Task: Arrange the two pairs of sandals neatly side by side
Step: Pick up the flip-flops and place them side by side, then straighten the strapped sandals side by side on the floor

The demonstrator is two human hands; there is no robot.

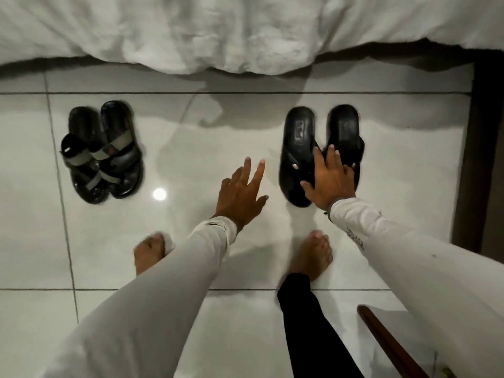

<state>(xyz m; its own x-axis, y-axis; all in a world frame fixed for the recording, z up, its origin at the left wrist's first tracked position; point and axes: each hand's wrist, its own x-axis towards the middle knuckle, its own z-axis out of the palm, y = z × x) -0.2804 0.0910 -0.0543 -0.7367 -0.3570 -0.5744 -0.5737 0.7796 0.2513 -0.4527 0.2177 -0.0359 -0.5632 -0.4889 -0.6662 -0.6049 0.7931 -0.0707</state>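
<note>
Two pairs of sandals lie on the white tiled floor. At the left is a black pair with grey straps (102, 151), the two sandals close together and slightly overlapping. At the right is a plain black pair: its left sandal (297, 148) and its right sandal (345, 132) lie side by side with a small gap. My right hand (330, 178) rests flat across the straps of both black sandals, fingers spread. My left hand (240, 195) hovers above the floor between the two pairs, fingers apart, holding nothing.
A bed with a white duvet (245, 31) hangs over the floor just behind the sandals. A dark wooden post (474, 159) borders the right side. My bare feet (150, 252) (313, 255) stand in front. A brown wooden piece (387, 342) lies at the lower right.
</note>
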